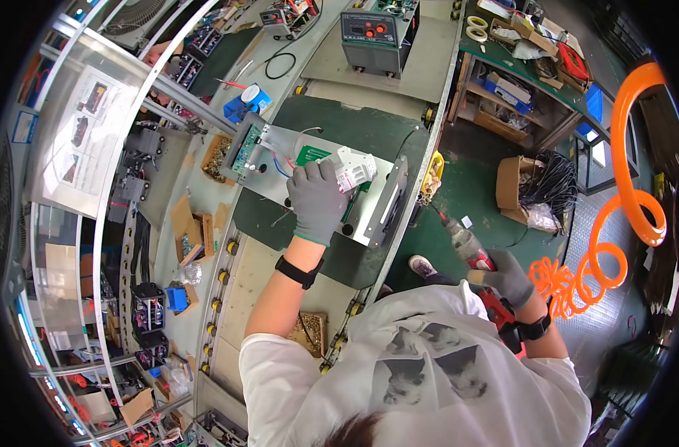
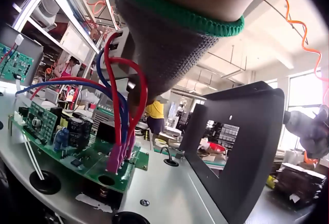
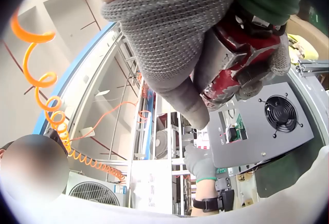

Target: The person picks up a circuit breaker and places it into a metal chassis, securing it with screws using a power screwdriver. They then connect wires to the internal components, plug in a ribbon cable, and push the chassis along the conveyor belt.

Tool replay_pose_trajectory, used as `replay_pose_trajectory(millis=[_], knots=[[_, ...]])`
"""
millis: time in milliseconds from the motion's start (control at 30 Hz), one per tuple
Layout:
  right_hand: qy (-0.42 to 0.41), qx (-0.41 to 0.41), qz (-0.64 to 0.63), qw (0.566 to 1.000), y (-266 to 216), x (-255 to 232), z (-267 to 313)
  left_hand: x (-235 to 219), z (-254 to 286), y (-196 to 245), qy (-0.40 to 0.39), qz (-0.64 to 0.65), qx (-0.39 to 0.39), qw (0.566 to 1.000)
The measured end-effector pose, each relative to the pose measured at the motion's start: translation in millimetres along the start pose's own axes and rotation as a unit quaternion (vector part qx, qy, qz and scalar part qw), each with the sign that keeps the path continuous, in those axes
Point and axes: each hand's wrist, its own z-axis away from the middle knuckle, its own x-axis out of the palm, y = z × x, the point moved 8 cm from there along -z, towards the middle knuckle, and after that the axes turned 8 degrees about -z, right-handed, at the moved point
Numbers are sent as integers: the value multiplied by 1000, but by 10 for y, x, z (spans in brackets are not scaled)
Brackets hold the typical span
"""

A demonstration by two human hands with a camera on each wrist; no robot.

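Note:
My gloved left hand [image 1: 313,197] grips a white circuit breaker [image 1: 356,170] above an open metal chassis [image 1: 276,175]. Red and blue wires [image 2: 121,95] rise from a green circuit board [image 2: 87,157] on the chassis base towards the breaker. A dark end panel [image 2: 241,147] with a square cutout stands upright beside that board; in the right wrist view this grey panel [image 3: 231,149] also carries a black fan. Out over the floor side of the bench, my gloved right hand [image 1: 509,279] holds a worn red-and-grey power screwdriver [image 1: 467,246], its tip pointing towards the bench.
A finished-looking welder unit [image 1: 373,41] sits farther up the line. Coiled orange air hose [image 1: 604,246] hangs at the right. Screw boxes [image 1: 219,158] and a blue-and-white container [image 1: 251,100] stand left of the chassis. A carton with black cables [image 1: 514,186] is on the floor.

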Motion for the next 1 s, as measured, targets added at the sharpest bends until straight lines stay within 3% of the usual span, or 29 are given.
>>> replay_pose_trajectory(millis=[67,367,700,767,800,867,933,1000], knots=[[0,-4,-3,1000,20,-8,-4,-89,46,148,56,36,124,990],[10,2,-8,1000,71,-12,-72,-64,25,388,-56,38,234,970],[21,-19,0,1000,177,-22,-224,-101,129,533,-63,24,247,967],[21,-22,6,1000,155,-1,-247,-80,202,657,6,2,267,964],[24,-17,-7,1000,148,10,-253,-60,220,694,4,3,267,964],[28,-8,-20,999,148,4,-288,-77,238,725,49,-54,242,967],[40,-35,-9,999,112,-30,-364,25,257,712,19,1,205,979],[48,-31,-47,997,103,-42,-459,79,289,699,60,-8,174,983]])
